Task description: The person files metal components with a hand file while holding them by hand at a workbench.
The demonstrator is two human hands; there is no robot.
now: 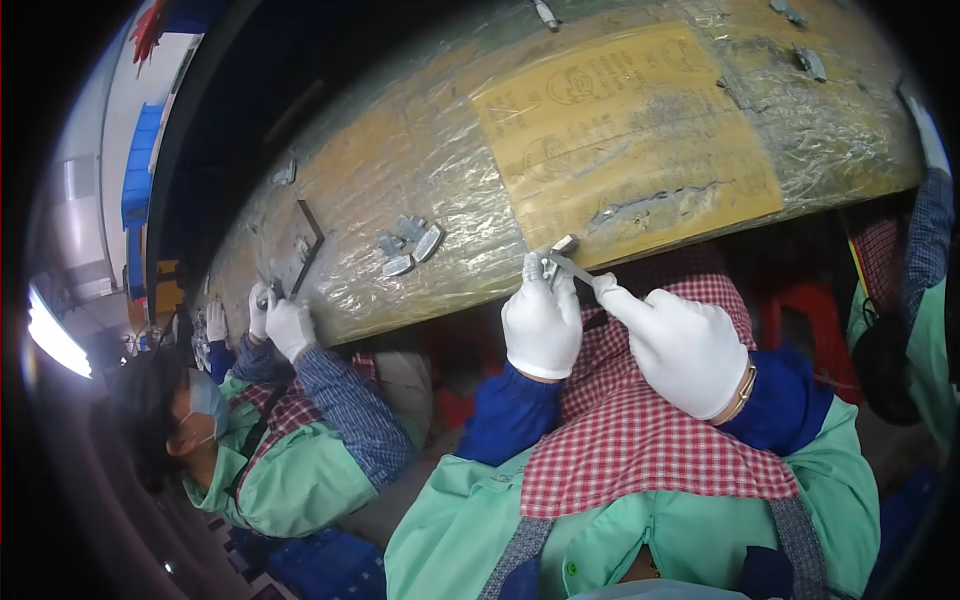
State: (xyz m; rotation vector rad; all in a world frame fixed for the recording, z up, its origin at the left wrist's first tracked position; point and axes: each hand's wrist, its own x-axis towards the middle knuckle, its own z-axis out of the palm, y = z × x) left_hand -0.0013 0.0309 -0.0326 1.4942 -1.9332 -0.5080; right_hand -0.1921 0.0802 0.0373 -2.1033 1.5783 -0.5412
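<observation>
My left hand (542, 325), in a white glove, pinches a small grey metal part (564, 244) at the near edge of the table. In my right hand (685, 350), also gloved in white, is a flat, narrow metal file (574, 268). Its index finger lies along the tool, and the tool's far end meets the part at my left fingertips. My left fingers hide much of the part. Left of my hands, a few similar metal parts (428, 243) lie together on the plastic-covered table (450, 180).
A yellow printed sheet (620, 120) lies under the plastic film ahead of me. More metal pieces (810, 64) sit at the far right. On the left a co-worker's gloved hands (288, 325) work near a long dark bar (312, 245). A red stool (808, 318) stands below the table.
</observation>
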